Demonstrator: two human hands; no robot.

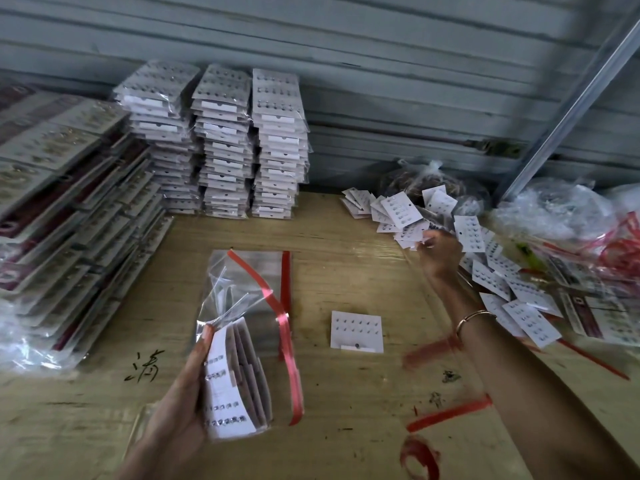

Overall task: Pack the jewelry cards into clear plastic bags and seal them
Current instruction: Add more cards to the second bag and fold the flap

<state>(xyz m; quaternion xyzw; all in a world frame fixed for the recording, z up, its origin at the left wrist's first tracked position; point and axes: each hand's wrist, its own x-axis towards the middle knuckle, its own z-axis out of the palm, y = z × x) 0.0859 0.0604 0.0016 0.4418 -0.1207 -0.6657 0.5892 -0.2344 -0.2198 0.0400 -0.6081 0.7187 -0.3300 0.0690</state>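
Observation:
My left hand (180,403) grips a clear plastic bag (235,375) holding several white jewelry cards; the bag's open top sticks up and a red strip hangs from it. More clear bags with a red strip (273,282) lie flat beneath it. My right hand (438,252) reaches into the loose pile of white cards (498,271) at the right, its fingers curled on cards there. One single card (356,330) lies flat on the table between my hands.
Tall stacks of packed card bags (249,143) stand at the back. Dark red packs (69,202) slope along the left. Clear bags and red strips (561,209) pile at the far right. Peeled red strips (450,412) litter the wooden table (346,393).

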